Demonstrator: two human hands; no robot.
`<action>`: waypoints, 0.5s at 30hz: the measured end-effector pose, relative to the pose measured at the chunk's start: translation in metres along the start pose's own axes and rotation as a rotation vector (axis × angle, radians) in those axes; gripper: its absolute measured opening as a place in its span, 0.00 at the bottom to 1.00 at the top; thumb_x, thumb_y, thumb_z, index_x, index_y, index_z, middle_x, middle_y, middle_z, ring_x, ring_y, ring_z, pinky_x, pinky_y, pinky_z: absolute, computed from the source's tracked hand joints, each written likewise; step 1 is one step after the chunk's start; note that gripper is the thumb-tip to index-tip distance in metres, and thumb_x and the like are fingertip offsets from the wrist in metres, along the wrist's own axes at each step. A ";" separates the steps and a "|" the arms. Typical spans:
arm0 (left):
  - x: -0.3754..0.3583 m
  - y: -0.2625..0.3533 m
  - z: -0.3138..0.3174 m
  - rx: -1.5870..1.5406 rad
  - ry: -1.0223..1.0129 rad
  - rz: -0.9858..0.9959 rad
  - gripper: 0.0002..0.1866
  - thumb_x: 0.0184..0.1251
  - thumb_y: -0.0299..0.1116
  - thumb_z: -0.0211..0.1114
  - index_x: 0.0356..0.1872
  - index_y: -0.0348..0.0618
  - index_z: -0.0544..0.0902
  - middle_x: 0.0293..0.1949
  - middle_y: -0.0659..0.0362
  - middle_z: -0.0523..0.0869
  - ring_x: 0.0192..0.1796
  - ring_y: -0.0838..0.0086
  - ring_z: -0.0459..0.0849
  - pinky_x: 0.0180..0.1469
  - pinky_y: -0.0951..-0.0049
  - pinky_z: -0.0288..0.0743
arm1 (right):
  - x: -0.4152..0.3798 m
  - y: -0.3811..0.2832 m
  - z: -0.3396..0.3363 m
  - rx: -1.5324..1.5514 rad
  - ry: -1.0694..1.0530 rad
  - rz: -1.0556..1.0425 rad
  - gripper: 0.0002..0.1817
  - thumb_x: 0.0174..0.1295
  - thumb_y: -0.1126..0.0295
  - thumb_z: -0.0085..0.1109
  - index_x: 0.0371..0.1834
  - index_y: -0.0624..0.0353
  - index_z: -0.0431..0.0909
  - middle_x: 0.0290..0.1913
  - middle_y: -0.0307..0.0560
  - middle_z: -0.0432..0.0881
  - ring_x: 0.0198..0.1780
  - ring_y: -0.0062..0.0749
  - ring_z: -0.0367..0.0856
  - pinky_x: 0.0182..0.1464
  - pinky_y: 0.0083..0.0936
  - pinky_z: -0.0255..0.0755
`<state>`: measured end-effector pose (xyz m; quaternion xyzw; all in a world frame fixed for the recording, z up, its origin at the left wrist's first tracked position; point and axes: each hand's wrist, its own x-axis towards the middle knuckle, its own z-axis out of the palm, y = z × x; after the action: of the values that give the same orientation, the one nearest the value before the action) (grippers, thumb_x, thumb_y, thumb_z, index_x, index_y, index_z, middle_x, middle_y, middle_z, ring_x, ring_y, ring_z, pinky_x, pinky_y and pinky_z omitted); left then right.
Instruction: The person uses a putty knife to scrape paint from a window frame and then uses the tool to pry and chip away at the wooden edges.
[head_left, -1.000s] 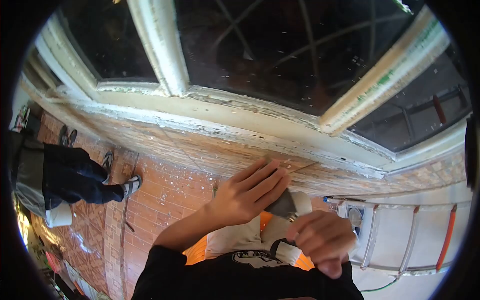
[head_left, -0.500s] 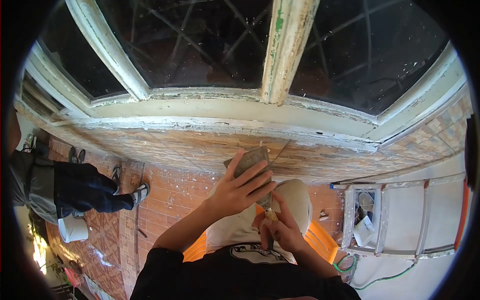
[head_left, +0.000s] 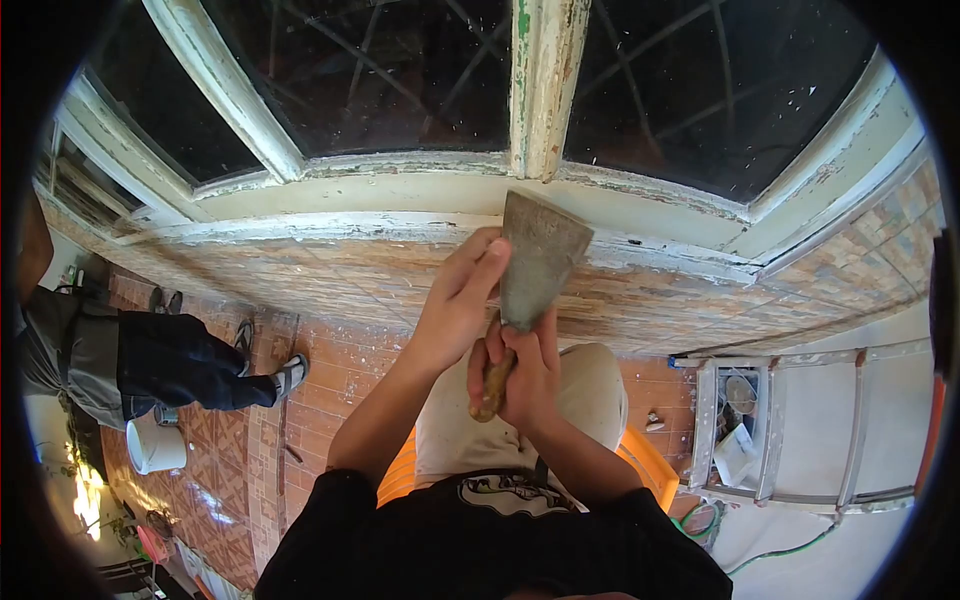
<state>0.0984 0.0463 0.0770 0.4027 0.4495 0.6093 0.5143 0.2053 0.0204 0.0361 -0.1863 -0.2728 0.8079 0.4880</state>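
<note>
A putty knife (head_left: 543, 250) with a wide, dull grey blade points up towards the window frame. My right hand (head_left: 522, 375) is closed round its worn wooden handle (head_left: 490, 392), thumb near the base of the blade. At the blade's left edge is my left hand (head_left: 455, 305), its fingers bent and thumb against the metal; part of these fingers is hidden. Ahead of the blade is the window frame (head_left: 420, 190), its cream paint chipped and flaking, with a rough white ledge (head_left: 340, 228) along the bottom.
Stone-look tiles (head_left: 370, 275) cover the wall under the window. I sit on an orange chair (head_left: 650, 468). On the right lies a ladder (head_left: 768, 430) near a green hose (head_left: 775, 555). A person (head_left: 190, 360) stands at the left by a white bucket (head_left: 155, 447).
The putty knife has risen towards the window, its blade now face-on to me. My left hand has gone from lying across the blade to its left edge.
</note>
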 end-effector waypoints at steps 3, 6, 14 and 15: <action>0.001 0.025 0.003 0.240 -0.054 -0.065 0.15 0.77 0.39 0.49 0.48 0.36 0.73 0.28 0.57 0.81 0.19 0.81 0.77 0.16 0.82 0.69 | 0.005 0.010 0.022 0.054 0.027 -0.006 0.23 0.63 0.72 0.37 0.62 0.42 0.53 0.25 0.46 0.66 0.12 0.42 0.71 0.11 0.32 0.70; 0.002 0.033 -0.009 0.396 -0.078 -0.067 0.15 0.76 0.39 0.49 0.46 0.36 0.75 0.23 0.59 0.79 0.14 0.83 0.74 0.10 0.83 0.64 | 0.006 0.023 0.042 0.207 0.059 -0.020 0.22 0.65 0.71 0.39 0.62 0.43 0.54 0.26 0.48 0.69 0.13 0.43 0.72 0.12 0.34 0.71; 0.015 0.090 -0.033 0.743 -0.168 -0.248 0.19 0.75 0.43 0.52 0.49 0.36 0.77 0.23 0.62 0.78 0.11 0.86 0.67 0.07 0.84 0.57 | 0.035 0.028 0.068 0.574 -0.215 0.177 0.16 0.67 0.57 0.45 0.37 0.59 0.73 0.27 0.40 0.72 0.36 0.29 0.74 0.48 0.34 0.66; 0.018 0.093 -0.031 0.777 -0.168 -0.282 0.19 0.75 0.43 0.52 0.49 0.35 0.77 0.23 0.63 0.77 0.11 0.86 0.67 0.07 0.84 0.57 | 0.041 0.031 0.068 0.578 -0.211 0.171 0.16 0.67 0.57 0.45 0.37 0.59 0.73 0.27 0.40 0.72 0.36 0.29 0.74 0.48 0.34 0.66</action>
<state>0.0416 0.0538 0.1586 0.5497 0.6530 0.2832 0.4373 0.1266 0.0281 0.0684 0.0227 -0.0645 0.9049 0.4201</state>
